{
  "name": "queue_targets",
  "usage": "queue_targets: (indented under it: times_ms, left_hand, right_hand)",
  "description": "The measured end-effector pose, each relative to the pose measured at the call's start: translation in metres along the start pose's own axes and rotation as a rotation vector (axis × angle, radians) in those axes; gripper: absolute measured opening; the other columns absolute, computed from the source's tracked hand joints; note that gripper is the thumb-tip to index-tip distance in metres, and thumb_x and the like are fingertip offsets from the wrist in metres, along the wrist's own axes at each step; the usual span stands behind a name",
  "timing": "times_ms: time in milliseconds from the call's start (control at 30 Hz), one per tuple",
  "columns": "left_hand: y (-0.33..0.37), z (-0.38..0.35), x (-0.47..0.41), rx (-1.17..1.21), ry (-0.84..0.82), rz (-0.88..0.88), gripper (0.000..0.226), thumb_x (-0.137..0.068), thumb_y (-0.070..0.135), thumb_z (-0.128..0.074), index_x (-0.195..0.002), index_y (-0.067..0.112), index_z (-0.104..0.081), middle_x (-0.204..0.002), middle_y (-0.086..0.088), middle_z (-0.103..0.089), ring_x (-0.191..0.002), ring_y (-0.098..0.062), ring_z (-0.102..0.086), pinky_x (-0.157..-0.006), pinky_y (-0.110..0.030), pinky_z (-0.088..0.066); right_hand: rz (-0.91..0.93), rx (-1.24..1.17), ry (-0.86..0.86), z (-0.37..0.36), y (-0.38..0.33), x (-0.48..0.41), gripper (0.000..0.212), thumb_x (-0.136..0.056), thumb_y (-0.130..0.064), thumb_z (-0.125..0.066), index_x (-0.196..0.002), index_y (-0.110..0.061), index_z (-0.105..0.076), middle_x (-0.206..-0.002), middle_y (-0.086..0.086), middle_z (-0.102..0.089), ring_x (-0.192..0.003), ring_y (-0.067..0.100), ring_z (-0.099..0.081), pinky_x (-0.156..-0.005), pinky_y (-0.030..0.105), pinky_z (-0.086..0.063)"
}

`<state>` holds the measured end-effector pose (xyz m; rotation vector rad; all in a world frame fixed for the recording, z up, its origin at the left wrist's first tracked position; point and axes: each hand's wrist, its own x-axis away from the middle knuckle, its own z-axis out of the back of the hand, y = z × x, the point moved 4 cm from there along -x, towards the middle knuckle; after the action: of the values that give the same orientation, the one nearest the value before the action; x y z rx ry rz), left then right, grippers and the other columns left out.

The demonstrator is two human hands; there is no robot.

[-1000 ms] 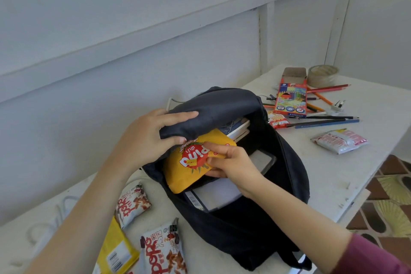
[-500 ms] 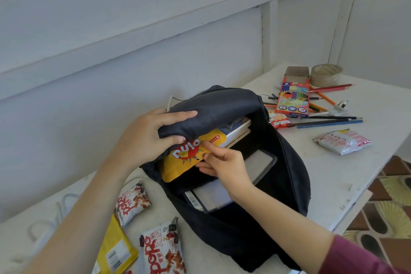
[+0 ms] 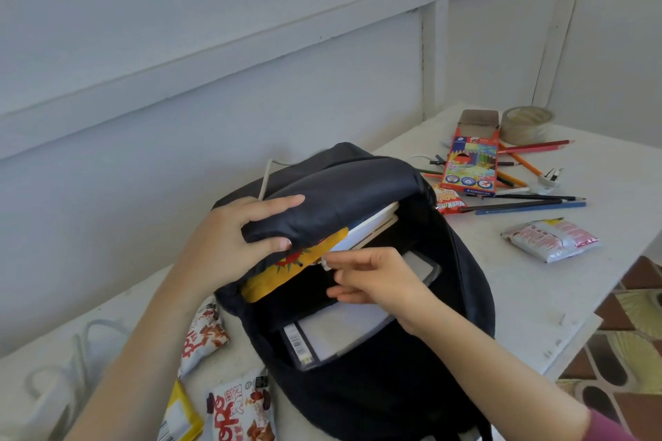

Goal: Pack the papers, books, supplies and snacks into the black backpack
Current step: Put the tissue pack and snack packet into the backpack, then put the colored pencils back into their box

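Note:
The black backpack (image 3: 394,390) lies open on the white table (image 3: 519,290). My left hand (image 3: 229,243) grips its top flap and holds it up. A yellow snack packet (image 3: 286,272) sits mostly inside, tucked under the flap beside several books (image 3: 372,225). At the packet's edge, the fingertips of my right hand (image 3: 379,283) touch it with the fingers loosely extended. A clear sleeve of papers (image 3: 340,333) lies lower in the bag.
To the right lie a coloured-pencil box (image 3: 469,165), loose pencils (image 3: 530,206), a tape roll (image 3: 526,123), a small red snack (image 3: 447,200) and a silver-pink packet (image 3: 551,238). Snack packets (image 3: 240,412) and a yellow packet (image 3: 179,419) lie at the bottom left. The table edge (image 3: 573,333) is near right.
My right hand has pushed the yellow snack packet deeper under the flap; far less of it shows. My left hand still holds the flap.

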<state>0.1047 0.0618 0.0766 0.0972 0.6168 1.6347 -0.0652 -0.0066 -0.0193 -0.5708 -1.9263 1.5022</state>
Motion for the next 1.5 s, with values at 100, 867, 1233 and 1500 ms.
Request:
queue_targets:
  times_ms: [100, 867, 1233, 1500]
  left_hand:
    - [0.004, -0.016, 0.0, -0.021, 0.006, 0.004, 0.062, -0.072, 0.024, -0.078, -0.109, 0.066, -0.052, -0.108, 0.03, -0.054, -0.104, 0.014, -0.043, -0.085, -0.014, -0.035]
    - [0.218, -0.252, -0.064, 0.046, 0.025, -0.092, 0.044, -0.087, 0.043, -0.053, -0.13, 0.04, -0.043, -0.137, 0.013, -0.041, -0.129, -0.001, -0.031, -0.106, -0.016, -0.024]
    - [0.208, -0.316, -0.058, -0.023, 0.001, 0.197, 0.046, -0.09, 0.061, -0.011, -0.136, 0.062, -0.009, -0.153, 0.014, -0.017, -0.136, -0.003, -0.014, -0.112, -0.022, -0.011]
    - [0.199, -0.31, -0.058, -0.145, 0.264, 0.402, 0.042, -0.092, 0.03, -0.042, -0.134, 0.035, -0.043, -0.138, -0.008, -0.045, -0.123, -0.026, -0.046, -0.098, -0.034, -0.039]
  right_hand:
    - [-0.04, 0.062, -0.087, 0.029, -0.011, 0.013, 0.025, -0.089, -0.004, -0.059, -0.111, -0.016, -0.066, -0.104, 0.004, -0.07, -0.082, 0.019, -0.072, -0.067, 0.021, -0.056]
    - [0.377, 1.606, 0.003, 0.329, -0.093, -0.115, 0.068, -0.081, -0.01, -0.056, -0.141, -0.031, -0.034, -0.142, 0.003, -0.042, -0.124, 0.024, -0.041, -0.095, 0.037, -0.041]
    - [0.411, 2.086, -0.435, 0.313, -0.091, -0.167, 0.088, -0.079, -0.017, -0.064, -0.147, -0.032, -0.011, -0.155, 0.005, -0.02, -0.14, 0.026, -0.019, -0.111, 0.044, -0.025]
    - [0.882, 2.014, -0.367, 0.306, -0.102, -0.16, 0.085, -0.069, -0.025, -0.071, -0.14, -0.031, -0.025, -0.138, 0.005, -0.039, -0.124, 0.024, -0.039, -0.105, 0.04, -0.022]
